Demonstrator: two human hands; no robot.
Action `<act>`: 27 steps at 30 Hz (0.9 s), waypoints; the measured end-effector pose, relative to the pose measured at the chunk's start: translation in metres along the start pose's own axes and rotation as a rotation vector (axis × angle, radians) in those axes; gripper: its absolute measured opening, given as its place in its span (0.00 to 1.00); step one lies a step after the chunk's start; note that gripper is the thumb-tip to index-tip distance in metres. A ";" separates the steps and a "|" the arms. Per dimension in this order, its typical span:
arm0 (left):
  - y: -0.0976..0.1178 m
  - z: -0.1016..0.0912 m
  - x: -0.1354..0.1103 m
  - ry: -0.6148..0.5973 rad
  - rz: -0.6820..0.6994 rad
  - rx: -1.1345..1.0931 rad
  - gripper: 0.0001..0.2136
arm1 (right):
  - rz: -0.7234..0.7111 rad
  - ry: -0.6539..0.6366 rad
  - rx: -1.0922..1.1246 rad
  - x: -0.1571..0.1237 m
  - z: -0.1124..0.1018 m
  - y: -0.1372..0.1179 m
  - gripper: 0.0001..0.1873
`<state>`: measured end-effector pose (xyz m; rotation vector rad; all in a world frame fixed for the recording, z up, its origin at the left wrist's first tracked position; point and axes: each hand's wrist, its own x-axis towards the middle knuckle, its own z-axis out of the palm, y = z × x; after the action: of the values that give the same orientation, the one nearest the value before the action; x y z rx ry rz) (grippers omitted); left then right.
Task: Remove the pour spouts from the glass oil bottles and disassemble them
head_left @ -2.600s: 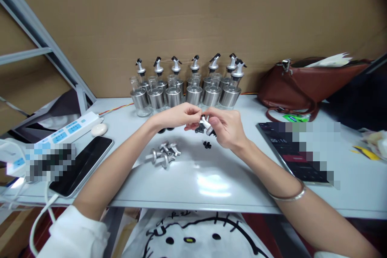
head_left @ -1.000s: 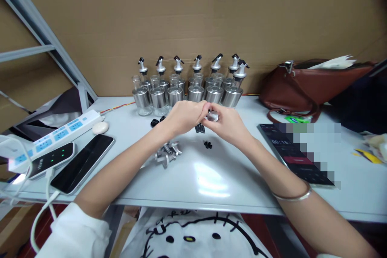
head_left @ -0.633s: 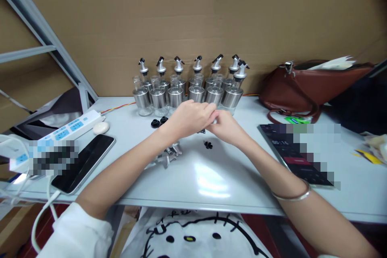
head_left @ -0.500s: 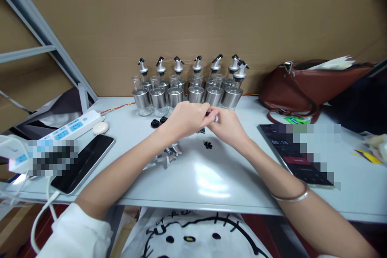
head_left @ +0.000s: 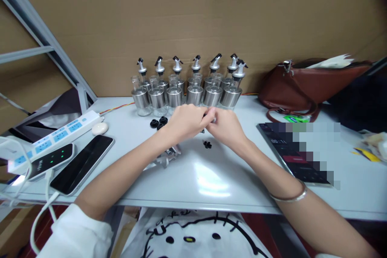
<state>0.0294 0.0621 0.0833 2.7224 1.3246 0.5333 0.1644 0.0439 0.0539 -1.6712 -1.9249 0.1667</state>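
Note:
My left hand [head_left: 187,120] and my right hand [head_left: 226,125] meet above the table, in front of the bottles. Both are closed, fingertips pressed together around a small silver-and-black part [head_left: 214,120], mostly hidden by the fingers; its kind cannot be made out. Below the right hand lies a cluster of small black pieces [head_left: 207,144]. Silver pour spouts [head_left: 167,157] lie in a loose pile beside my left forearm, which partly covers them. Several black stoppers [head_left: 154,123] sit left of the left hand.
Glass bottles with steel sleeves [head_left: 157,97] stand in rows behind my hands, the back ones topped with spouts. Left are a phone [head_left: 83,164], a power strip [head_left: 57,135] and cables. Right are a tablet [head_left: 287,149] and a brown bag [head_left: 326,88].
Both hands stay together at nearly the same spot, with the fingers shifting slightly. Less of the black on the held part shows now. The view has shifted a little.

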 end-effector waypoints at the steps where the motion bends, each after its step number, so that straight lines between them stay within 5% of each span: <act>1: -0.002 0.001 0.001 -0.003 0.008 -0.047 0.24 | -0.001 -0.004 0.014 0.000 0.000 0.001 0.09; 10: -0.014 0.011 0.008 0.094 0.071 -0.346 0.18 | -0.118 0.165 0.229 -0.001 0.001 0.001 0.07; 27: -0.024 0.006 0.013 -0.084 0.092 -0.591 0.16 | -0.369 0.222 0.218 0.005 0.008 0.019 0.04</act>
<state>0.0210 0.0875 0.0759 2.2884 0.8469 0.6789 0.1768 0.0551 0.0404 -1.1233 -1.9287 0.0423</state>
